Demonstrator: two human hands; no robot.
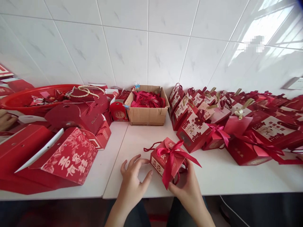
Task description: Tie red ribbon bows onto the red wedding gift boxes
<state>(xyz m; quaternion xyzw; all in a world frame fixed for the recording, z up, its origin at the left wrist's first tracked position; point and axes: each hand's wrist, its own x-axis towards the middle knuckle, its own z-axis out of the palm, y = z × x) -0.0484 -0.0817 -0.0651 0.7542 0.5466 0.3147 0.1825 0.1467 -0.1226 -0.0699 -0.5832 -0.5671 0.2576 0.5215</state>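
Note:
A small red gift box (157, 159) with a pink-red ribbon bow (170, 153) on top sits near the front edge of the white table (132, 142). Dark red cord handles stick out at its left and right. To the left of the box is my left hand (134, 178), its fingers apart and nothing in it; one fingertip is close to the box's side. My right hand (187, 184) is at the box's right side, with the thumb at the lower front corner and the fingers partly hidden behind the box and ribbon, holding it.
A cardboard box (148, 116) of red ribbons stands by the tiled wall. Many finished-looking red boxes (194, 130) fill the right side. Larger red boxes (71, 157) and a red basin (19, 99) are at the left, where another person's hand (7, 119) shows.

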